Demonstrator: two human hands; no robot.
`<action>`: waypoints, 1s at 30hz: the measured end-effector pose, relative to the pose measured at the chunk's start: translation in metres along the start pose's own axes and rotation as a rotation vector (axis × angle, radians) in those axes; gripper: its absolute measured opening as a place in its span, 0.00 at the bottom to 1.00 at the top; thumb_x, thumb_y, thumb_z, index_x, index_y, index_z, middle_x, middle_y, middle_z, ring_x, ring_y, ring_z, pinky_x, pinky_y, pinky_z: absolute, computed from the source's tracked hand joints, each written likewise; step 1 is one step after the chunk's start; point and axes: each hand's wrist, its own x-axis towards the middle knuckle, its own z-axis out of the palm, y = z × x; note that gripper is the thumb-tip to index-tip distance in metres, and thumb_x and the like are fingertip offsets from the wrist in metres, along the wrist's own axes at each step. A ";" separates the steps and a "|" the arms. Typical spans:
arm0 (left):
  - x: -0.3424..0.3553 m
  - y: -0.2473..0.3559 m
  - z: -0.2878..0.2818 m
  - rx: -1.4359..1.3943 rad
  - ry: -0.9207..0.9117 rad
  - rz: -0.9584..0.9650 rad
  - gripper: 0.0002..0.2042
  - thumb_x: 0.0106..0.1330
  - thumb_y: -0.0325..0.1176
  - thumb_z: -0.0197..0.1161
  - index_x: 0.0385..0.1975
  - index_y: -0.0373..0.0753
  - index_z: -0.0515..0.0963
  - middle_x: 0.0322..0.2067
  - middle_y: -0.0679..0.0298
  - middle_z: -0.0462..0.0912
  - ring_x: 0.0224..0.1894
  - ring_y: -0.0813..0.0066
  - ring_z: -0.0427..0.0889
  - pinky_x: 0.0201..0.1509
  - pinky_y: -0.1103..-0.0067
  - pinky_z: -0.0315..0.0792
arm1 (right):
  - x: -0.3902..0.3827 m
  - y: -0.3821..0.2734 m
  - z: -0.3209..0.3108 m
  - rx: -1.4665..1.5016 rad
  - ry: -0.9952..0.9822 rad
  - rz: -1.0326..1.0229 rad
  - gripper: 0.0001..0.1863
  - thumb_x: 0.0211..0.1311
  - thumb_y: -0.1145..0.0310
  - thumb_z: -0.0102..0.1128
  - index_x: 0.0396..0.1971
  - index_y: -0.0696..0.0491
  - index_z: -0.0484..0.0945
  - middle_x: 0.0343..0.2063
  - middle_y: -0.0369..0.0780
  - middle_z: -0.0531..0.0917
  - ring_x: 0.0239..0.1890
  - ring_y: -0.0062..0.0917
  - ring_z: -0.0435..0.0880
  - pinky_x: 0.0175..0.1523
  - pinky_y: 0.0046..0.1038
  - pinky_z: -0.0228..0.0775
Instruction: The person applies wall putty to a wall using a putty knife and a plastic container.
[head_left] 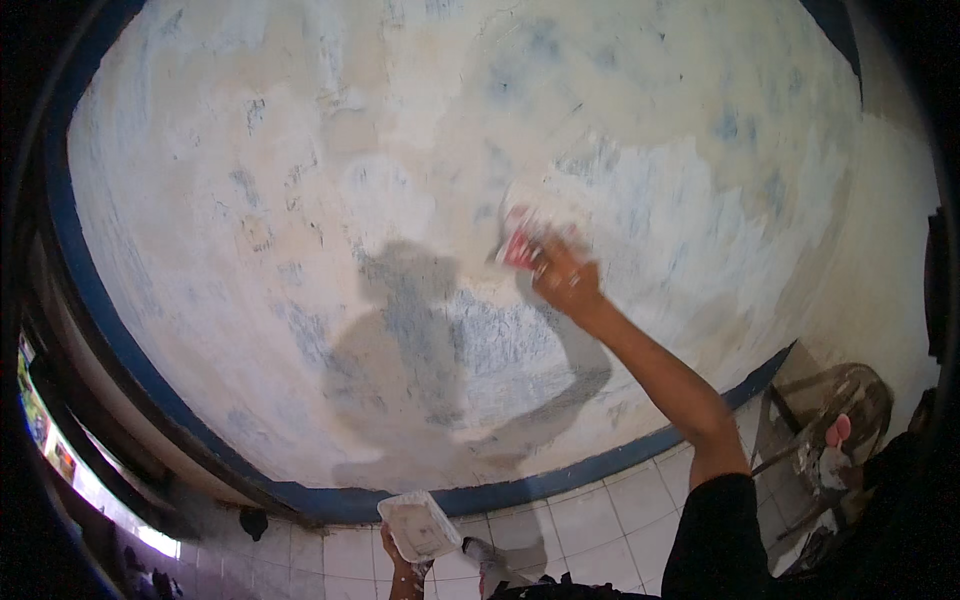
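Note:
My right arm reaches up to a patchy white and blue wall (220, 300). In my right hand (568, 278) is a flat red-and-white spreader (518, 242), held against the wall surface and smeared by motion. Whitish specks show on that hand. Low down near the wall's foot, my left hand (400, 565) grips a white rectangular tub (440, 506), its fingers partly hidden by the side. A pale, pasty filler (418, 530) lies in the tub, which is tilted with its opening towards me.
A dark blue border (330, 502) frames the wall. Below lies a white tiled floor (640, 497). At the right stands a worn wooden chair (862, 385) with a pink object (838, 430) by it. My shadow falls across the wall's middle.

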 end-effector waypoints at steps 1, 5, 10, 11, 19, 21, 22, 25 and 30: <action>0.001 0.000 0.002 0.005 -0.001 -0.012 0.34 0.54 0.63 0.48 0.55 0.45 0.65 0.48 0.57 0.73 0.47 0.52 0.73 0.48 0.53 0.69 | -0.028 -0.001 0.033 -0.033 0.048 -0.239 0.20 0.44 0.71 0.59 0.42 0.56 0.76 0.48 0.41 0.74 0.45 0.34 0.78 0.60 0.46 0.50; 0.011 0.006 -0.041 0.022 0.031 0.002 0.34 0.53 0.63 0.49 0.55 0.45 0.65 0.49 0.58 0.73 0.47 0.53 0.73 0.48 0.52 0.69 | -0.075 -0.043 0.040 0.264 0.054 -0.508 0.17 0.44 0.73 0.56 0.40 0.55 0.77 0.41 0.40 0.77 0.43 0.33 0.79 0.47 0.37 0.71; 0.001 0.004 0.010 0.025 -0.003 -0.019 0.33 0.54 0.63 0.46 0.55 0.46 0.65 0.49 0.58 0.71 0.47 0.54 0.72 0.49 0.56 0.67 | 0.018 0.050 -0.012 0.700 0.096 0.538 0.21 0.52 0.64 0.53 0.47 0.56 0.67 0.44 0.44 0.72 0.44 0.30 0.73 0.46 0.28 0.66; -0.006 0.008 0.020 0.005 0.037 -0.028 0.34 0.54 0.63 0.46 0.55 0.46 0.65 0.49 0.58 0.72 0.47 0.54 0.72 0.49 0.56 0.67 | 0.055 0.048 -0.058 0.071 0.299 0.567 0.14 0.48 0.70 0.55 0.36 0.58 0.75 0.34 0.44 0.77 0.33 0.29 0.77 0.35 0.28 0.69; -0.020 0.013 0.060 0.023 0.190 -0.085 0.34 0.53 0.63 0.47 0.55 0.46 0.65 0.47 0.59 0.73 0.47 0.55 0.72 0.49 0.55 0.67 | 0.057 -0.013 0.021 0.008 0.244 -0.160 0.21 0.46 0.68 0.59 0.45 0.51 0.75 0.48 0.43 0.75 0.52 0.35 0.72 0.58 0.42 0.59; -0.013 0.007 0.064 -0.039 0.096 -0.094 0.34 0.53 0.63 0.47 0.55 0.47 0.65 0.47 0.60 0.73 0.47 0.55 0.72 0.49 0.55 0.67 | 0.012 -0.053 0.048 0.208 0.060 -0.331 0.23 0.51 0.66 0.56 0.50 0.51 0.71 0.53 0.42 0.72 0.57 0.34 0.68 0.64 0.47 0.51; -0.010 0.002 0.068 -0.057 0.060 -0.104 0.34 0.53 0.64 0.47 0.55 0.47 0.65 0.48 0.61 0.73 0.47 0.55 0.72 0.49 0.55 0.67 | -0.013 -0.064 0.044 0.354 -0.035 -0.379 0.24 0.53 0.65 0.54 0.53 0.51 0.69 0.54 0.41 0.71 0.58 0.34 0.68 0.63 0.47 0.52; -0.019 0.014 0.075 -0.194 0.068 -0.142 0.33 0.54 0.63 0.47 0.56 0.48 0.64 0.48 0.61 0.73 0.47 0.54 0.73 0.49 0.56 0.68 | 0.009 -0.069 0.021 0.485 -0.144 -0.126 0.24 0.54 0.65 0.54 0.52 0.52 0.68 0.51 0.43 0.73 0.51 0.33 0.73 0.62 0.40 0.57; -0.019 0.010 0.050 0.131 -0.020 -0.019 0.32 0.55 0.62 0.45 0.55 0.47 0.65 0.49 0.60 0.73 0.48 0.54 0.73 0.50 0.56 0.68 | 0.083 0.052 -0.087 -0.023 0.488 0.263 0.21 0.36 0.75 0.58 0.38 0.56 0.77 0.30 0.37 0.78 0.31 0.29 0.79 0.28 0.26 0.70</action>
